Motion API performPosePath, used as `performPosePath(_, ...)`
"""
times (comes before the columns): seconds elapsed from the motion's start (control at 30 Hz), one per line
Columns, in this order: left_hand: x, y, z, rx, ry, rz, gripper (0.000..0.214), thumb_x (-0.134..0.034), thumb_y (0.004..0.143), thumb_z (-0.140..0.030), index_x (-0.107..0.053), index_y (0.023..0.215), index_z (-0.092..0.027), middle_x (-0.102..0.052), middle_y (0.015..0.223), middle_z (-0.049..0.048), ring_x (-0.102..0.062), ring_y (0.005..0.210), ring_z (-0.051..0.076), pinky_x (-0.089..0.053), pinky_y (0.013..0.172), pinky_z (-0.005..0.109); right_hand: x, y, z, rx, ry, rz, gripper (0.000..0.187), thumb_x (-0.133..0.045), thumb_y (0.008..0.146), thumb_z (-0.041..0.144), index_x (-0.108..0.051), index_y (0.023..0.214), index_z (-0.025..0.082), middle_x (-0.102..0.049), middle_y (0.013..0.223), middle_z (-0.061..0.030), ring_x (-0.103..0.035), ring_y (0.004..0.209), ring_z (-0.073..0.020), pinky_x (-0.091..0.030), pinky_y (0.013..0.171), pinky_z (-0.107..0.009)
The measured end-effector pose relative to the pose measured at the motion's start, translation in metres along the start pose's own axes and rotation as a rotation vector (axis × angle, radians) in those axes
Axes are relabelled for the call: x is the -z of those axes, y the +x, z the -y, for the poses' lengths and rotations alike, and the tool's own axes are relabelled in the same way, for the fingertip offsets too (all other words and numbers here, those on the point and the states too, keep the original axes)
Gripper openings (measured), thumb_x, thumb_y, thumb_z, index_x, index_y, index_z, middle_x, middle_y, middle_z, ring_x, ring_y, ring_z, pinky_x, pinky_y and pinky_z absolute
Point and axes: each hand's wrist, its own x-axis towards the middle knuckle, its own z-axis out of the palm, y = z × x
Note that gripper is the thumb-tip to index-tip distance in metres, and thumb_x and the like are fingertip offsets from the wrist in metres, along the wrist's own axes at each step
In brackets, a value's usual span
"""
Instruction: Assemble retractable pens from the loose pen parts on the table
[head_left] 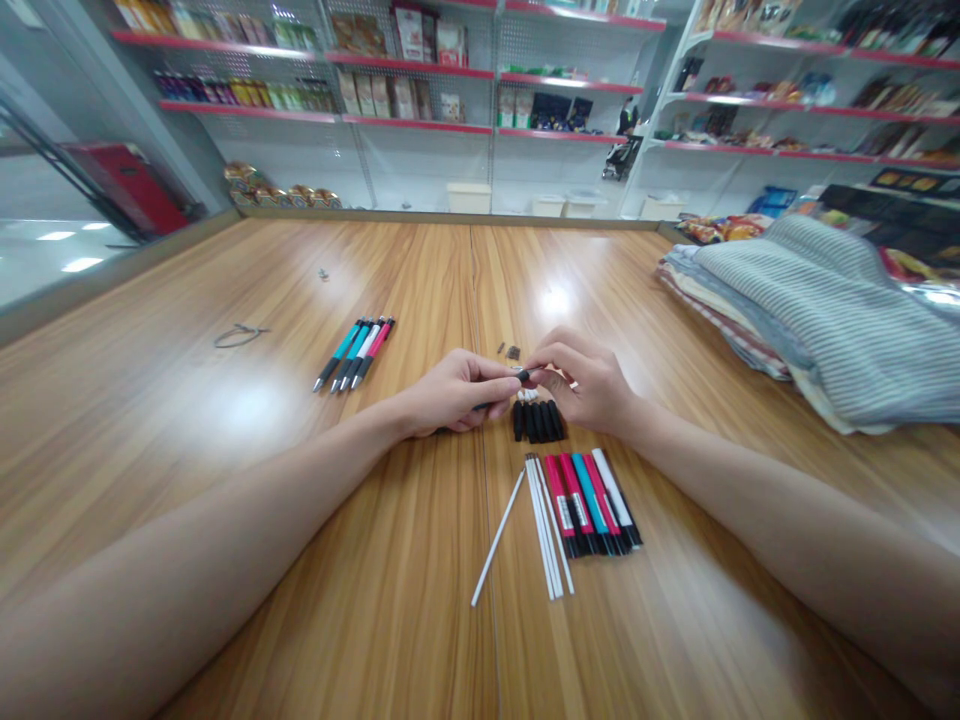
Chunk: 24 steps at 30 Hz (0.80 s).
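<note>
My left hand (461, 390) is closed around a pen (523, 377), of which only black parts show between the fingers. At its tip, the thumb and fingers of my right hand (585, 378) pinch together; whatever small part they hold is mostly hidden. Just below the hands lies a row of black rubber pen grips (538, 422), with small white pieces (527, 396) behind it. Closer to me are several white ink refills (546, 530), one lying aslant, beside a row of pink, blue and white pen barrels (589, 500). Small springs (513, 352) lie beyond my fingers.
Several assembled pens (354, 352) lie side by side on the left of the wooden table (405, 620). A grey cord loop (238, 335) and a tiny item (323, 274) are farther left. Folded striped cloth (825, 300) covers the right side. Stocked shelves (412, 70) stand behind.
</note>
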Motion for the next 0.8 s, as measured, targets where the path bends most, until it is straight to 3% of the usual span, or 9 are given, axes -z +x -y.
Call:
performPosePath(0.17,-0.0004,0.0002,-0.0018,0.022,0.023,0.038,0.041,-0.058,0.087,-0.050,-0.051,0.070,-0.014,-0.034,0.050,-0.0062,-0.023,0.038,0.001,-0.015,0.034,0.016,0.0027,0.0003,-0.0019,0.062,-0.110,0.053,0.014,-0.052,0.091,0.021,-0.059,0.081,0.015,-0.055,0.086,-0.0073,-0.052,0.079,-0.0145,-0.044,0.071,-0.028)
performPosePath(0.8,0.0009,0.0003,0.0007,0.015,0.084,0.070,0.042,-0.057,0.087,-0.053,-0.054,0.074,-0.013,-0.033,0.050,-0.0063,-0.025,0.037,0.002,-0.017,0.035,0.016,0.0032,0.0009,-0.0001,0.091,-0.138,0.101,0.022,-0.050,0.093,0.027,-0.055,0.076,0.015,-0.053,0.086,-0.0068,-0.048,0.078,-0.0133,-0.041,0.071,-0.027)
